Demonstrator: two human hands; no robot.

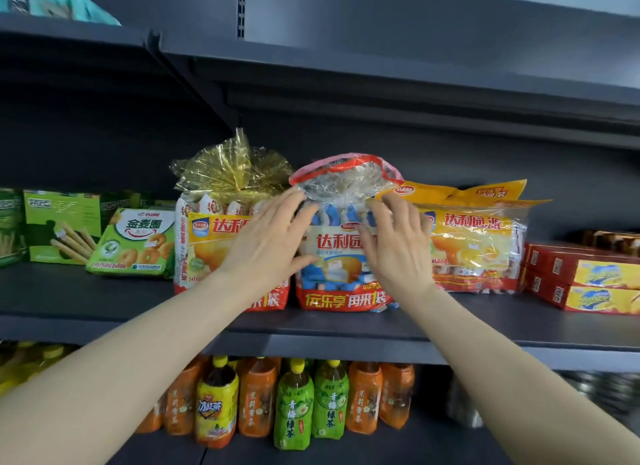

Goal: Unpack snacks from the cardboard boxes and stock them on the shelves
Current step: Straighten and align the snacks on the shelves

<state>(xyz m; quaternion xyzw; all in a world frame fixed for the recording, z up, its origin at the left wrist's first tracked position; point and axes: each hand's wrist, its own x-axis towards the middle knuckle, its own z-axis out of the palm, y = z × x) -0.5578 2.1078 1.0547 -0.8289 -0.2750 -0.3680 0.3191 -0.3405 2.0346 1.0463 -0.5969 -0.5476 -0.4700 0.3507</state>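
Crinkly plastic snack bag (341,257) between flat left hand (268,238), right hand (398,248)

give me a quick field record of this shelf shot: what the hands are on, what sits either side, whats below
left hand: left hand flat, fingers straight, on the front of the middle snack bag
right hand: right hand fingers spread, touching the same bag's upper right
bag state: upright on the grey shelf
left neighbour: gold-topped snack bag, then green ring-biscuit pack
right neighbour: yellow snack bag, then stacked red boxes
shelf below: tea bottles with green, orange and yellow labels
cardboard boxes: not in view
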